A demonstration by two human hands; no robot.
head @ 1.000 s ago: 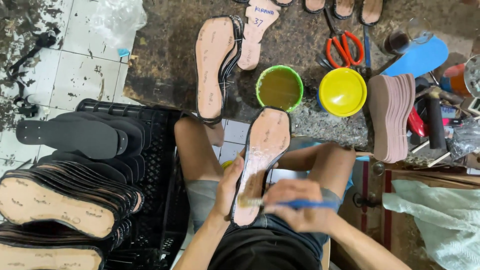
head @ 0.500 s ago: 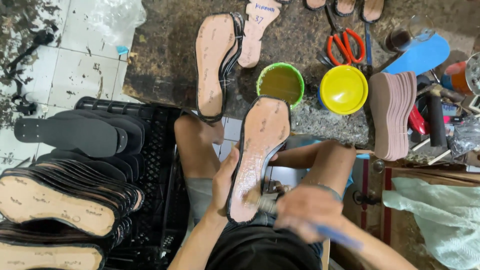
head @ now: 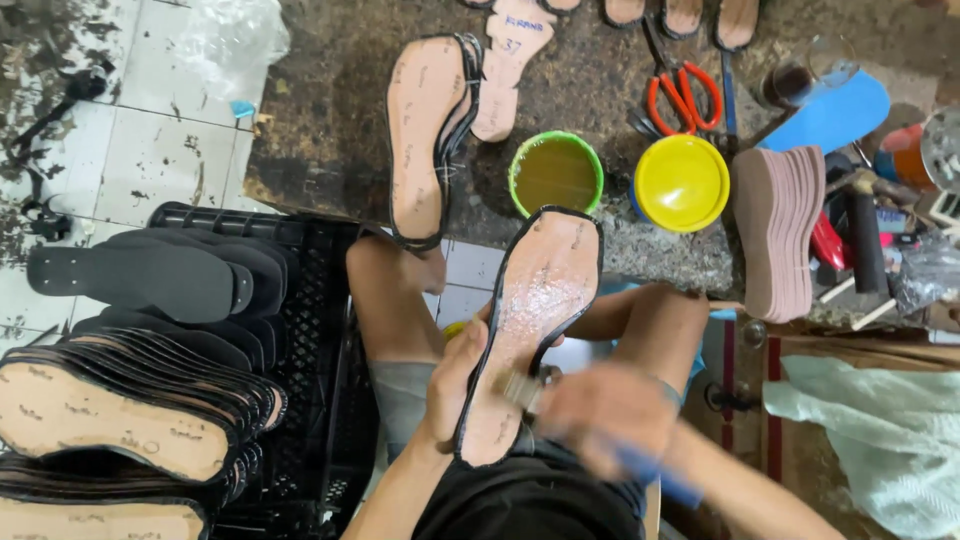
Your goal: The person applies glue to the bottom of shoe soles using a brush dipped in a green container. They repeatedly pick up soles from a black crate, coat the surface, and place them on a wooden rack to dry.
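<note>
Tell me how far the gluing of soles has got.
Done: one sandal sole lies on the bench. In hand: the left hand holds a sole, glossy at the toe, while the right hand brushes the heel end. Left: stacked soles on the crate.

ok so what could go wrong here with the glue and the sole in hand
1. The open green tub of glue sits at the bench edge just past the tip of the sole; a nudge could tip it.
2. The left hand grips the sole's rim beside the wet, shiny patch, so glue may get on the fingers.
3. The right hand works the brush in a blur; a stroke could run over the black edging.
</note>
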